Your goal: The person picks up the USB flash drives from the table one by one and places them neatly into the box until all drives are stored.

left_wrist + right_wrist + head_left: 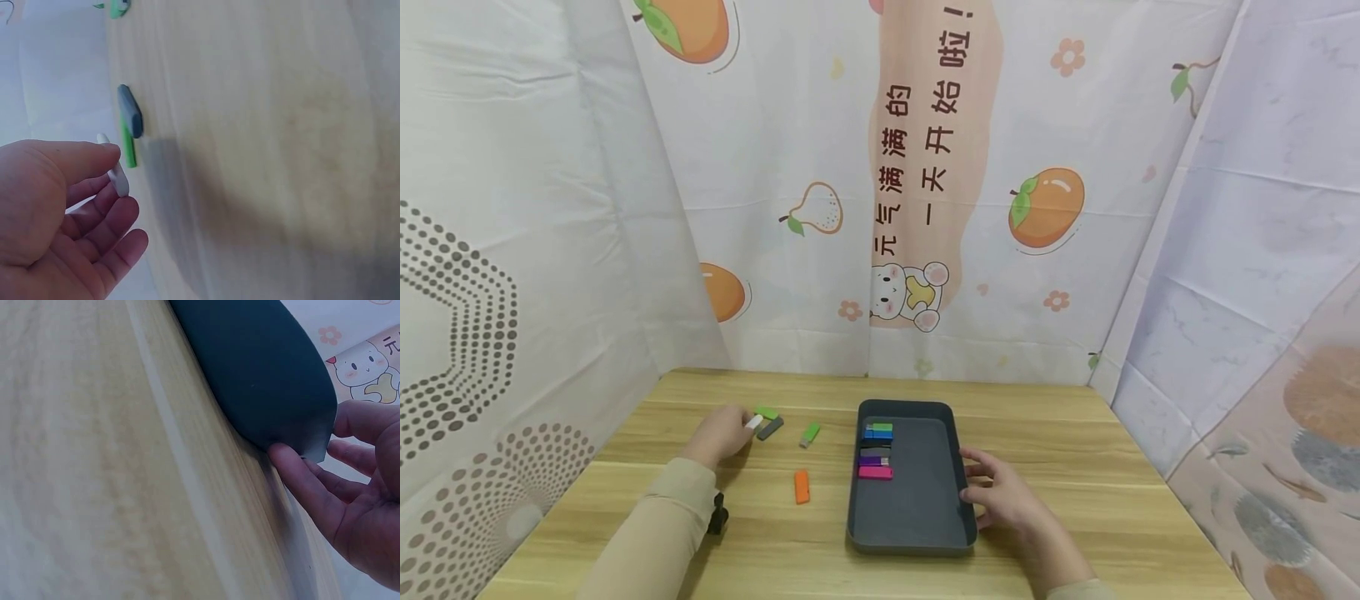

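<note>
My left hand (721, 433) pinches a white USB stick (119, 175) between thumb and fingers, over the far left of the table. Just beyond it lie a grey USB stick (770, 428) and a green one (766, 412), close together. Another green stick (813, 432), its metal plug showing, lies to the right, and an orange one (802, 487) lies nearer. My right hand (1003, 492) rests its fingertips against the right wall of a dark grey tray (917, 517). Inside the tray, several USB sticks form a column along the left wall, with a pink one (876, 472) nearest.
The wooden table (1075, 450) reaches back to a printed cloth hanging (820, 292). More cloth hangs along both sides. A black strap piece (718, 514) sits at my left wrist.
</note>
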Tool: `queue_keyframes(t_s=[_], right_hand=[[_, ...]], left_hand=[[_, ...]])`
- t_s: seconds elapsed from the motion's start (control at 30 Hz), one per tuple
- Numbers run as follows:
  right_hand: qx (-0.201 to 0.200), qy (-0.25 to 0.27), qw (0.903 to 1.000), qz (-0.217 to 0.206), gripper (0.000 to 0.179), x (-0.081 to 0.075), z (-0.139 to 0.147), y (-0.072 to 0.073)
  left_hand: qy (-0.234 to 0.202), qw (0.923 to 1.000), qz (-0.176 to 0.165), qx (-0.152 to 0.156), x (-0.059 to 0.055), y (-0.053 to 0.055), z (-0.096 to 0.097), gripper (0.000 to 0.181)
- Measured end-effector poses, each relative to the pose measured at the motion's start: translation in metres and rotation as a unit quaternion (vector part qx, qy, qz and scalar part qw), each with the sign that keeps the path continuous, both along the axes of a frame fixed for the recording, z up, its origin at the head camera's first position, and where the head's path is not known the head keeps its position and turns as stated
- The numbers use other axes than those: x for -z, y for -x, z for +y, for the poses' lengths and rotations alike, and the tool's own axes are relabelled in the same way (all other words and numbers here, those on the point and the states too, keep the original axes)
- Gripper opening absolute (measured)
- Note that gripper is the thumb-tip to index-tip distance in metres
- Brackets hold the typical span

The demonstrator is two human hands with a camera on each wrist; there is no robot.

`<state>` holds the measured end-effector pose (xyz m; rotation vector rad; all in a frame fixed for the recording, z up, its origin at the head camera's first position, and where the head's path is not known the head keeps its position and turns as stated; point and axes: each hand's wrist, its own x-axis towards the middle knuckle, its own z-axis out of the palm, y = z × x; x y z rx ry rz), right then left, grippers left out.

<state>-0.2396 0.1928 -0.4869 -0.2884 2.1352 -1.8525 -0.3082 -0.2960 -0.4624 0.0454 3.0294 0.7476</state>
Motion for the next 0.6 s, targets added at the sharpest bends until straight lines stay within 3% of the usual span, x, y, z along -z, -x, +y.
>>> queue_keyframes(t_s=[0.4, 0.6], right_hand=[[-0.003, 0.007, 1.0000, 0.002, 0.076, 0.002, 0.001, 0.002], [-0.002, 0.009, 1.0000, 0.001, 0.077, 0.003, 0.001, 0.002]], left_hand=[[-0.015, 0.9996, 0.022, 0.013, -0.015, 0.005, 0.015, 0.020], [-0.014, 0.9975, 0.055, 0.043, -0.024, 0.004, 0.031, 0.014]])
